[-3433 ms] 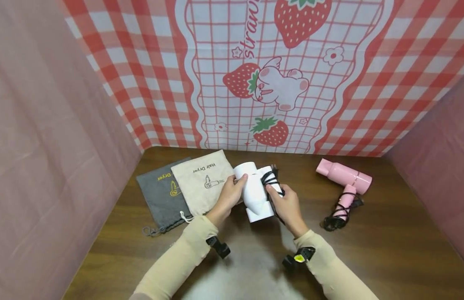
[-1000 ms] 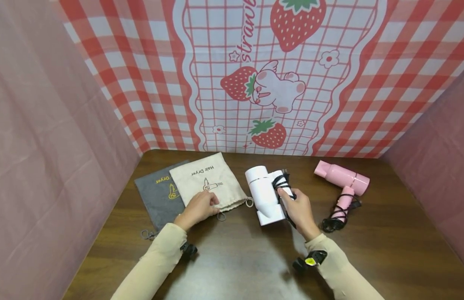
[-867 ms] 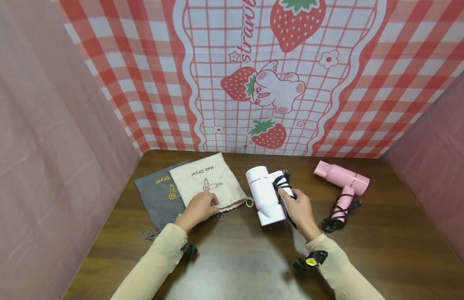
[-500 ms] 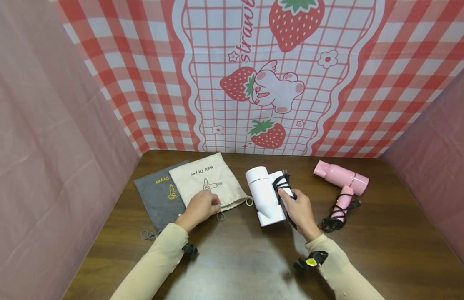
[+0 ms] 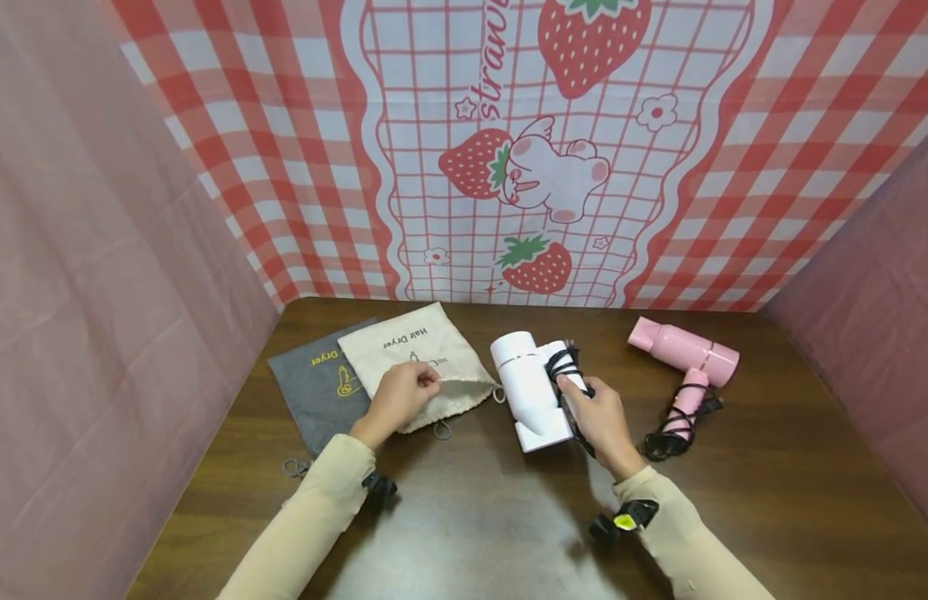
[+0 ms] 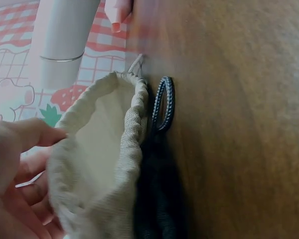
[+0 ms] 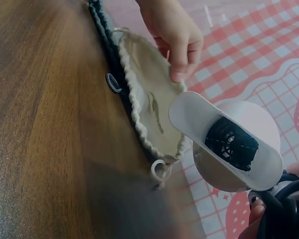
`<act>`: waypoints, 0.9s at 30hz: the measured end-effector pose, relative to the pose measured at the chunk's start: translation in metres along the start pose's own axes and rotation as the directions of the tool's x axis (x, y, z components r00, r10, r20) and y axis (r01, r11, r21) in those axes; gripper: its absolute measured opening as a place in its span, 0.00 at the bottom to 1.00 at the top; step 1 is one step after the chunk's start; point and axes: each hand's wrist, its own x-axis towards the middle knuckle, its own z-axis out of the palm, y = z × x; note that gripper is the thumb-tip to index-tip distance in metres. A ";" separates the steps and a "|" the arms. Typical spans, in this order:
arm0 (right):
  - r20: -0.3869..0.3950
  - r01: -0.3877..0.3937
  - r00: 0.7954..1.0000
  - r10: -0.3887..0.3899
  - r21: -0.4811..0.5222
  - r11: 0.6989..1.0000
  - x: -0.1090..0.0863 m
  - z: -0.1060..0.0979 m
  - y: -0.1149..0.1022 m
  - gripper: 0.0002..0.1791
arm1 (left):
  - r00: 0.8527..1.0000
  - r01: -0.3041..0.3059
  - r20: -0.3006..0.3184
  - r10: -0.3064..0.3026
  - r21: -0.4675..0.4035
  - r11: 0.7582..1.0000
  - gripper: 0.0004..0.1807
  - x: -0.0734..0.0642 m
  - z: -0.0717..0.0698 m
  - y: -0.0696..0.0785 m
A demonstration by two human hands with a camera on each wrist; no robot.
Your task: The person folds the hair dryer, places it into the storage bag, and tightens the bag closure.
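Observation:
My left hand [image 5: 400, 395] pinches the upper edge of a cream drawstring bag [image 5: 398, 340] printed "Hair Dryer". The bag's mouth gapes toward me, and its pale inside shows in both wrist views. In my right hand [image 5: 600, 421] is a white hair dryer [image 5: 527, 387], gripped by its folded handle with a black cord wound round it. The dryer is just right of the bag, apart from it. Its flat nozzle [image 7: 189, 112] points toward the camera in the right wrist view. Beneath the cream bag lies a grey drawstring bag [image 5: 306, 392], partly covered.
A pink hair dryer [image 5: 684, 346] with a black cord [image 5: 666, 442] wound round its handle lies at the right of the brown wooden table [image 5: 479, 517]. A red checked strawberry cloth [image 5: 426, 208] hangs behind, with pink cloth walls [image 5: 96, 292] at both sides.
My left hand left the white dryer for the cream bag and has now lifted its edge, so the mouth opened. My right hand kept the dryer, shifting it slightly right early on.

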 end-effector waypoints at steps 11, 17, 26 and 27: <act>0.026 -0.018 1.000 0.017 0.029 0.999 -0.004 0.003 -0.002 0.24 | 0.993 -0.005 -0.121 -0.007 -0.095 0.995 0.03 0.016 0.000 0.008; 0.040 -0.019 0.999 0.018 0.032 0.999 -0.006 0.005 -0.003 0.24 | 0.987 0.021 -0.154 -0.045 -0.154 0.988 0.04 0.026 0.002 0.017; 0.056 -0.010 0.998 0.009 0.021 1.000 -0.007 0.008 -0.002 0.24 | 0.984 0.058 -0.155 -0.086 -0.175 0.983 0.05 0.035 0.004 0.031; 0.057 -0.008 0.998 0.007 0.017 1.000 -0.007 0.009 -0.002 0.23 | 0.984 0.061 -0.155 -0.089 -0.180 0.982 0.05 0.036 0.004 0.032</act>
